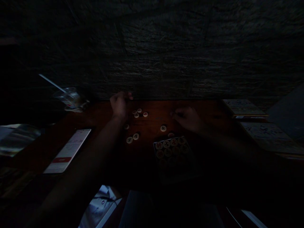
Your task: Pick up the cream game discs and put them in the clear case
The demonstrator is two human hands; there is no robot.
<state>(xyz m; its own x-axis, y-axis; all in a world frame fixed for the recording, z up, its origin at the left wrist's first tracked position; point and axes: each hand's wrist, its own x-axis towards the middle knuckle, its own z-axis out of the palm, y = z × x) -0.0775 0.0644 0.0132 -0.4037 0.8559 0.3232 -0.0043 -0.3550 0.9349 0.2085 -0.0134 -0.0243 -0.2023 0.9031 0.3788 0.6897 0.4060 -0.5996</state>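
The picture is very dark. At the far edge of the wooden table [156, 109], my left hand [120, 104] has its fingers curled; whatever they may hold is hidden. Just right of it lies a cluster of round Chinese chess pieces [139, 110]. My right hand [188, 117] hovers over the table's right half, thumb and fingers drawn together, and I cannot make out anything between them. A single chess piece [163, 128] lies left of and nearer than that hand. Closer to me, an open box [155, 153] holds rows of pieces. Two touching pieces [132, 138] lie by my left forearm.
On the left are a phone [68, 152] with a lit screen and a plastic cup [71, 97] with a straw. Two flat boxes [244, 107] with printed lids stand at the right. A rough stone wall [154, 57] rises behind the table.
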